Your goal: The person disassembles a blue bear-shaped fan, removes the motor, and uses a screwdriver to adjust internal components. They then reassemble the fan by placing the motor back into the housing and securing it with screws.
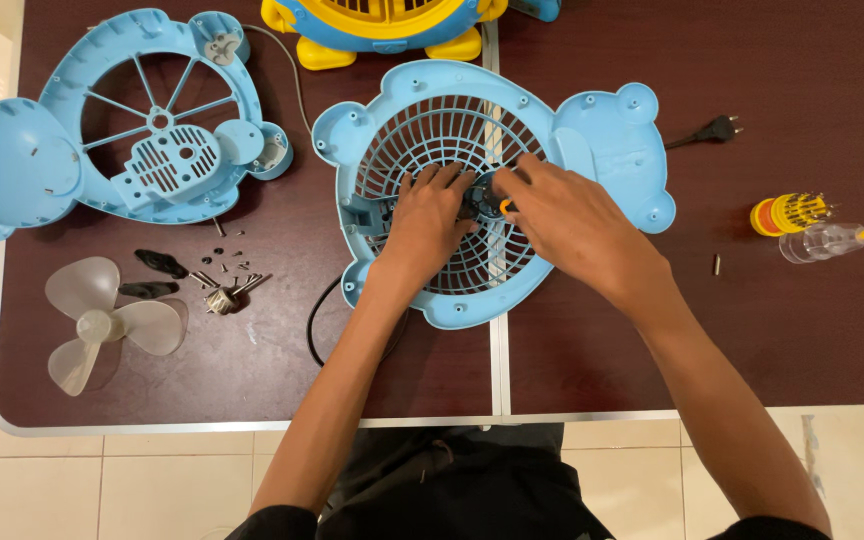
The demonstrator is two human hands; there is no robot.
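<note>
My left hand point(430, 222) lies palm down, fingers spread forward. My right hand point(567, 215) angles in from the right, fingertips pinched beside the left's. Both forearms are bare.

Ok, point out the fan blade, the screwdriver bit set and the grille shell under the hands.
fan blade point(102, 325), head view, on its central hub.
screwdriver bit set point(787, 213), head view, on the yellow holder.
blue grille shell point(612, 140), head view, on the solid right-hand panel.

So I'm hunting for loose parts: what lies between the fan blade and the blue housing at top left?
In the head view, between fan blade and blue housing lie small screws, a metal part and two black pieces.
</note>
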